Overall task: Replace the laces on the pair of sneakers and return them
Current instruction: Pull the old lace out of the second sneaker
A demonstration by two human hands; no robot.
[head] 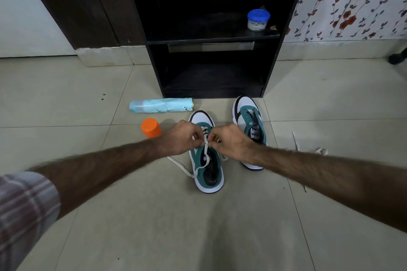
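Near sneaker [207,156] at centre of the floor, toe toward 12 o'clock, white lace [206,149] threaded through the lower eyelets only, upper rows not yet done. Lace pinched by both hands just above the tongue: left hand [182,138] from 9 o'clock, right hand [231,141] from 3 o'clock, fingers of each curled tight on a strand. Loose tails trailing out toward 8 o'clock and down over the heel opening at 6 o'clock.

Second sneaker [250,130] just beside at 2 o'clock, apparently barely laced, eyelets mostly bare; probably the later half of the job. Spare lace [297,145] lying on the tiles at 3 o'clock, well apart.

Roughly a third along by the look of it: finishing this lacing, doing the other shoe, then returning both, likely to the dark shelf unit [211,37] at 12 o'clock.

Orange cap [150,127] at 10 o'clock, spray can [161,105] on its side beyond it, blue-lidded tub [258,19] on the shelf
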